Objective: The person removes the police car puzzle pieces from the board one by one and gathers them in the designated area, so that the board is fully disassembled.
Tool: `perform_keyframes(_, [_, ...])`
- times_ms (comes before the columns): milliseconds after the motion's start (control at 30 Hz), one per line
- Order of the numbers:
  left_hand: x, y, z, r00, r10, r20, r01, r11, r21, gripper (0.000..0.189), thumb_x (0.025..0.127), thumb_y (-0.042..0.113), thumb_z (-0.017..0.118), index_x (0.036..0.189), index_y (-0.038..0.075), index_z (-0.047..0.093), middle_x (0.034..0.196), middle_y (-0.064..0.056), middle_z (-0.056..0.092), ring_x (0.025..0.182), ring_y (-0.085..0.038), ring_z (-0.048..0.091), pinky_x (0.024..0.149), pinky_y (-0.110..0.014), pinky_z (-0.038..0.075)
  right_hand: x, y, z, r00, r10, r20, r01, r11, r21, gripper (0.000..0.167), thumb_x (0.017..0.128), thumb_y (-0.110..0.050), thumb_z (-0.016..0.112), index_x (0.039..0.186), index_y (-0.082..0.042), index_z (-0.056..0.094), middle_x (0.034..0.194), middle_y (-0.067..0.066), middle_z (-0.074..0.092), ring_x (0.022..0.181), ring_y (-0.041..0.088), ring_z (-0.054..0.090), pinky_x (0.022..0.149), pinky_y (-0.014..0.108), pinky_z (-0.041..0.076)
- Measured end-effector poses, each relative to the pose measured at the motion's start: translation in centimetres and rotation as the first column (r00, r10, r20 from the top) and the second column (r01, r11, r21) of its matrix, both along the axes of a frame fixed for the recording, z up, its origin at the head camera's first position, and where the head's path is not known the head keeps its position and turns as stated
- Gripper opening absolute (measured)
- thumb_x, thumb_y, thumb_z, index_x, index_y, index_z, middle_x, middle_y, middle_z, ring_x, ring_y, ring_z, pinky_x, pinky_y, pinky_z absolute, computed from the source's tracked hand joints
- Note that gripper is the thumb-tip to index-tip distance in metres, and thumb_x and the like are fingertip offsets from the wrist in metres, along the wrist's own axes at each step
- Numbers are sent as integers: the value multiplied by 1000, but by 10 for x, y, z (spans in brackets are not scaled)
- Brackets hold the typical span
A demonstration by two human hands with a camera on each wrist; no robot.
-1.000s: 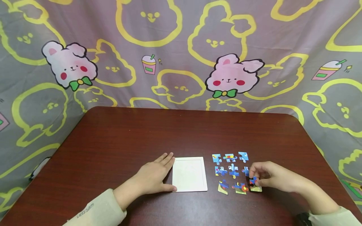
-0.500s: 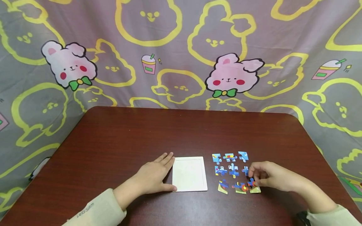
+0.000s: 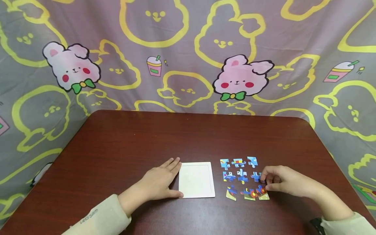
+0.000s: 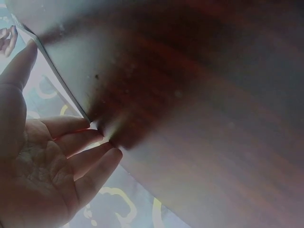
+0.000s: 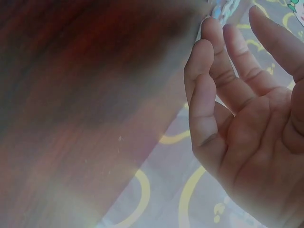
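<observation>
A square white puzzle tray (image 3: 196, 181) lies flat on the table. My left hand (image 3: 160, 179) rests along its left side, thumb and fingertips touching the edge; the left wrist view also has that hand (image 4: 42, 166) with its fingers nearly straight. To the tray's right, several jigsaw pieces lie in three loose rows. Beside the bottom-right piece (image 3: 263, 193), red, blue and yellow-green, my right hand (image 3: 289, 181) hovers with fingers loosely bent. In the right wrist view that hand (image 5: 256, 128) holds nothing, thumb apart from the fingers. The bottom-right piece lies against the bottom-middle piece (image 3: 250, 194).
The dark reddish-brown table (image 3: 164, 137) has rounded far corners. A grey curtain with rabbit and drink drawings (image 3: 182, 49) hangs close around its back and sides. The bottom-left piece (image 3: 231, 193) lies apart from its neighbours.
The bottom-right piece has slid left against the bottom-middle piece. My right hand has let go of it and drawn slightly right. My left hand and the tray have stayed put.
</observation>
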State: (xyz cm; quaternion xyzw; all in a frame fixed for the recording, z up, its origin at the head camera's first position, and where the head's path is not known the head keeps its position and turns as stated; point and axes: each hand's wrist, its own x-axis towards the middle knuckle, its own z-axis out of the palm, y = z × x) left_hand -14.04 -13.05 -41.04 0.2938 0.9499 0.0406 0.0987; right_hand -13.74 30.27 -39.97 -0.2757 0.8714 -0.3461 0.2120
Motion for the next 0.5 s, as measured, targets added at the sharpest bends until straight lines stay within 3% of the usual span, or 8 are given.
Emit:
perform_keyframes(167, [0,-3,1,1000,1,-3,-1,1000,-8,104,78,71,68,151,3,39,161,-13,33,148,-30,35,101,-50,51,-5,4,7,998,-42,-44,43,999,14,14,92,-15,70,103,-9,62,83,-10,62,74,0,58,62,23,49])
perform_keyframes(267, [-1,-4,1,1000,-6,-4,6,1000,-6,102,79,69,67,151,3,39,161,-12,34,148,-29,35,101,-49,50,-9,7,13,988,-93,-122,98,994,43,14,93,-15,70,103,-10,63,87,-9,65,79,-2,58,65,23,51])
perform_keyframes(367, [-2,-6,1,1000,-12,10,12,1000,2,99,82,68,66,152,4,39,161,-12,35,148,-29,36,103,-50,50,-14,9,21,955,-174,-242,199,977,80,14,92,-18,71,103,-12,64,92,-7,68,85,-2,61,69,25,53])
perform_keyframes(500, [-9,-11,8,1000,-14,17,13,1000,8,94,85,66,63,152,5,39,160,-10,36,147,-29,37,99,-53,51,-23,14,32,886,-270,-376,333,936,112,28,93,-25,70,116,-11,63,113,8,70,108,21,64,84,43,54])
